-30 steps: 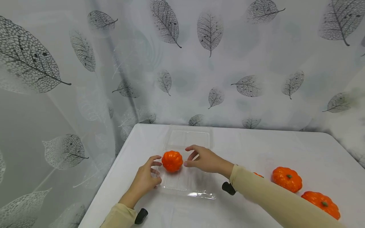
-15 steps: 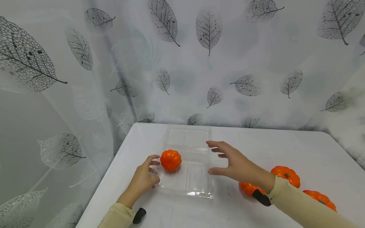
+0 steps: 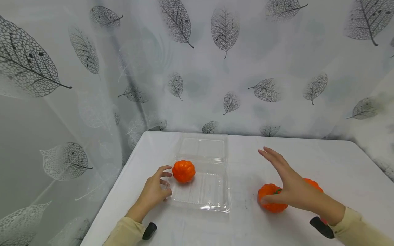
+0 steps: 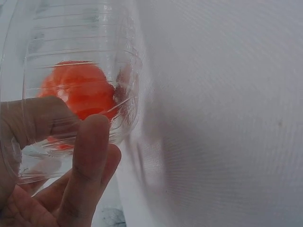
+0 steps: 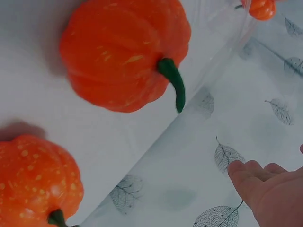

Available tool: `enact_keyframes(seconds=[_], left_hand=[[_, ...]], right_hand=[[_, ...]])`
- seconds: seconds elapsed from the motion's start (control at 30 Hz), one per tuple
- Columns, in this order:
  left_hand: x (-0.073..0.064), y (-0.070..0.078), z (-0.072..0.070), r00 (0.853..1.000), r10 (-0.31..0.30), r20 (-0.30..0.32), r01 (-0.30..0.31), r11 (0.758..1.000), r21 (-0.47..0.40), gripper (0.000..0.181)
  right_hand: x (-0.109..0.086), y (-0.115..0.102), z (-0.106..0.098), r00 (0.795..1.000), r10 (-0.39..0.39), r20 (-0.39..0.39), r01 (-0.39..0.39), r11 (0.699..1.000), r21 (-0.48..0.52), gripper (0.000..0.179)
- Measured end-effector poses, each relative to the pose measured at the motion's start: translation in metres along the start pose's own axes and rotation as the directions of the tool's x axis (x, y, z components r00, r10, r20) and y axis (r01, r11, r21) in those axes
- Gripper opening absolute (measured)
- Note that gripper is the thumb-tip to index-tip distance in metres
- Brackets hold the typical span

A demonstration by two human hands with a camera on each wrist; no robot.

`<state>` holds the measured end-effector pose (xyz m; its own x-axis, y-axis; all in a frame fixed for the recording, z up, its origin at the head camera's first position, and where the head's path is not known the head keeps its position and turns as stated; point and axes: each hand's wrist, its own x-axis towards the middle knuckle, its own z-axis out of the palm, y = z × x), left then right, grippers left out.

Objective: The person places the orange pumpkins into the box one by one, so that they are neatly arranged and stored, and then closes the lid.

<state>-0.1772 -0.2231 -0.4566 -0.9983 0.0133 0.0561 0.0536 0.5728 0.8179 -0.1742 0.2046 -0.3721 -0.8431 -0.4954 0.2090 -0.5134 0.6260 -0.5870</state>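
Note:
A clear plastic clamshell container (image 3: 212, 184) lies open on the white table, its lid folded back. One orange pumpkin (image 3: 183, 171) rests in the left part of its base. My left hand (image 3: 152, 191) grips the container's left wall; the left wrist view shows its fingers (image 4: 90, 156) against the plastic, the pumpkin visible through it. Fingers spread and holding nothing, my right hand (image 3: 297, 188) hovers over another orange pumpkin (image 3: 268, 190) with a green stem. Whether it touches that pumpkin is unclear. A further pumpkin (image 3: 314, 183) is partly hidden behind the hand.
In the right wrist view, a speckled pumpkin (image 5: 35, 179) sits apart from the larger one (image 5: 125, 52). A leaf-patterned curtain (image 3: 197, 68) hangs behind the table (image 3: 246, 153). Black bands (image 3: 149, 231) are at both wrists.
My right hand has moved right, away from the pumpkin in the container, to above the pumpkin on the table, its fingers spreading wider. The left hand has stayed at the container's edge.

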Motion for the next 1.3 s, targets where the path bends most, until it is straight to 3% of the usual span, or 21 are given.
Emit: enact_keyframes(seconds=[0.27,0.5,0.7,1.07,1.3], left_hand=[[0.0,0.001,0.0,1.0,0.003,-0.006,-0.003,1.0,-0.005,0.078],[-0.001,0.001,0.001,1.0,-0.007,-0.003,0.007,1.0,-0.001,0.078],[-0.001,0.0,0.002,1.0,-0.005,-0.005,0.005,1.0,0.01,0.078],[0.001,0.001,0.001,1.0,-0.009,-0.008,0.009,1.0,0.012,0.078],[0.001,0.002,0.001,1.0,-0.01,-0.009,0.01,1.0,0.015,0.077]], right_hand=[[-0.02,0.019,-0.008,0.997,0.069,0.022,-0.07,0.997,0.029,0.127],[-0.028,0.034,-0.002,0.974,0.189,0.124,-0.201,0.975,0.093,0.13],[-0.031,0.043,0.009,0.949,0.254,0.185,-0.261,0.965,0.011,0.126],[-0.032,0.048,0.024,0.898,0.392,0.202,-0.372,0.919,-0.13,0.126],[-0.033,0.049,0.028,0.887,0.423,0.187,-0.395,0.903,-0.168,0.125]])
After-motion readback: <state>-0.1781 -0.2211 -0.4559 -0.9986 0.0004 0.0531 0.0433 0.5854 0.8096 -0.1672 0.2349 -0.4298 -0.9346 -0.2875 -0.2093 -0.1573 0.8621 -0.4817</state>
